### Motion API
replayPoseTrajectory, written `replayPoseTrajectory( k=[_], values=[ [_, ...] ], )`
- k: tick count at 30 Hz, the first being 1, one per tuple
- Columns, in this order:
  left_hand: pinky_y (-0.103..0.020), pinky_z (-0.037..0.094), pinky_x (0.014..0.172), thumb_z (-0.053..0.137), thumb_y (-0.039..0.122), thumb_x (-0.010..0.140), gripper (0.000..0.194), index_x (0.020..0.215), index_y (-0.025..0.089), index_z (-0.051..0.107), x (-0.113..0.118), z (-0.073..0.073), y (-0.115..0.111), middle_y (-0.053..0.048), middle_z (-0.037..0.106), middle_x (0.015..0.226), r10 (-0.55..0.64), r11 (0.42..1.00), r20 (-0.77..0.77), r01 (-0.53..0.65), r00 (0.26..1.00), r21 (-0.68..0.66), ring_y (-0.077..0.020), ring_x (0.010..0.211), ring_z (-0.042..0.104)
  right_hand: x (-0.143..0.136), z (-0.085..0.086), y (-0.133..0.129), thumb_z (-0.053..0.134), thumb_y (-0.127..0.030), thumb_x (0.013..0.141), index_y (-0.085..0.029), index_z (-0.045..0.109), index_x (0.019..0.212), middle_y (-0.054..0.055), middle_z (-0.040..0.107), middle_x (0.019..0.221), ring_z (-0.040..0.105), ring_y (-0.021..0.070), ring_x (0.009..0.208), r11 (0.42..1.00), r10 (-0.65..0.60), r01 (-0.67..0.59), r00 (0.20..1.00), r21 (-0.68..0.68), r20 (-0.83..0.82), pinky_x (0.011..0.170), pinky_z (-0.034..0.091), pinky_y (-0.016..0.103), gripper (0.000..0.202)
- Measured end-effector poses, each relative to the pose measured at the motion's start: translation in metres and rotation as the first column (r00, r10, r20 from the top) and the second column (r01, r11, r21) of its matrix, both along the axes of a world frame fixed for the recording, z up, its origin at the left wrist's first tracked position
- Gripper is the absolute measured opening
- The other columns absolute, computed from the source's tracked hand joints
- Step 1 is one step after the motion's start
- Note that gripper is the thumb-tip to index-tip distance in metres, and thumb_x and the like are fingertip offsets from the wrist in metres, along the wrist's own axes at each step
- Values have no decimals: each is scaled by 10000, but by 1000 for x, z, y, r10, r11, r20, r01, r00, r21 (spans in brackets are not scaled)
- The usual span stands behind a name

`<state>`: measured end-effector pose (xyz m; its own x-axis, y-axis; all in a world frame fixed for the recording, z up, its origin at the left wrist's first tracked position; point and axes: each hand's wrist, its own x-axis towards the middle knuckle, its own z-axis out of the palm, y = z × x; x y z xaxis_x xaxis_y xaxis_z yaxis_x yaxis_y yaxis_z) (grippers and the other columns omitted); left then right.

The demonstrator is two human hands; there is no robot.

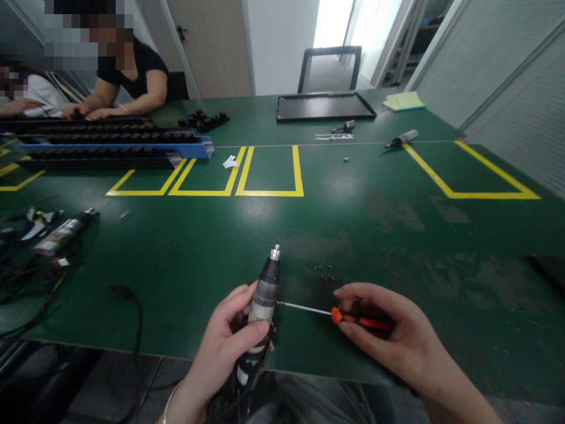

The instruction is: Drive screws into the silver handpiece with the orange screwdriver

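1. Closed around the barrel of an electric screwdriver [266,294], the left hand [233,335] holds it tilted, nose up and away from the body, over the near edge of the green table [176,253].
2. Thumb and fingers of the right hand [388,330] pinch the red-and-black screwdriver [342,317] by its handle; its thin shaft points left, the tip right at the barrel's side, though whether they touch is hard to tell.
3. Small screws [327,277] lie loose on the table, just beyond the right hand.
4. Off to the left rests a second electric screwdriver [62,234] among dark cables [33,277].
5. Across the table, a person in black [132,79] has both hands at long black rails [101,132]; a black-framed panel [326,108] lies flat farther right.
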<state>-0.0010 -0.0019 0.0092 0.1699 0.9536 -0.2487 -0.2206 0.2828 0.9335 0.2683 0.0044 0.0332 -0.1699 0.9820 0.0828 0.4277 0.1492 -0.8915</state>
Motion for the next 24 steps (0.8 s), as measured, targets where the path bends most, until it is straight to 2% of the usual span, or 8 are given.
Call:
replayPoseTrajectory(
  k=[4, 8, 12, 20, 24],
  values=[
    [-261, 568, 527, 848, 332, 782, 398, 1168, 246, 798, 1, 0, 0, -11, 568, 866, 1, 1000, -8, -1, 1000, 1, -172, 664, 608, 2, 0, 3, 666, -219, 879, -217, 719, 1137, 32, 752, 859, 735, 179, 722, 999, 50, -49, 998, 10, -28, 642, 588, 253, 264],
    [-279, 579, 542, 849, 332, 773, 410, 1168, 235, 797, 0, -1, 1, -18, 588, 869, 8, 1000, -36, -9, 999, -5, -180, 670, 607, 1, -2, 6, 587, -245, 941, -208, 712, 1141, 29, 757, 774, 727, 187, 685, 999, 46, -46, 999, -12, 14, 595, 575, 252, 239],
    [-283, 582, 545, 847, 335, 774, 416, 1171, 223, 792, 0, -4, 0, -30, 598, 890, 21, 1000, -40, -21, 999, -1, -185, 681, 615, -1, -3, 5, 639, -245, 910, -229, 746, 1071, 22, 761, 736, 728, 190, 647, 1000, 16, -16, 998, 8, 65, 593, 589, 258, 194],
    [-273, 567, 523, 855, 340, 763, 426, 1166, 217, 793, 0, -2, -1, -24, 591, 880, 24, 1000, -16, -24, 1000, -18, -180, 661, 620, 0, 4, 1, 754, -192, 788, -229, 765, 942, 52, 816, 852, 776, 210, 721, 995, -22, 17, 999, 101, 42, 672, 623, 273, 158],
    [-282, 581, 544, 854, 329, 770, 413, 1170, 240, 797, 0, -1, 0, -21, 586, 898, 12, 1000, -24, -13, 1000, -13, -178, 673, 621, 1, 2, 4, 667, -230, 877, -217, 735, 1073, 53, 813, 883, 780, 202, 747, 998, 29, -29, 1000, 56, 2, 672, 619, 268, 208]
  ],
)
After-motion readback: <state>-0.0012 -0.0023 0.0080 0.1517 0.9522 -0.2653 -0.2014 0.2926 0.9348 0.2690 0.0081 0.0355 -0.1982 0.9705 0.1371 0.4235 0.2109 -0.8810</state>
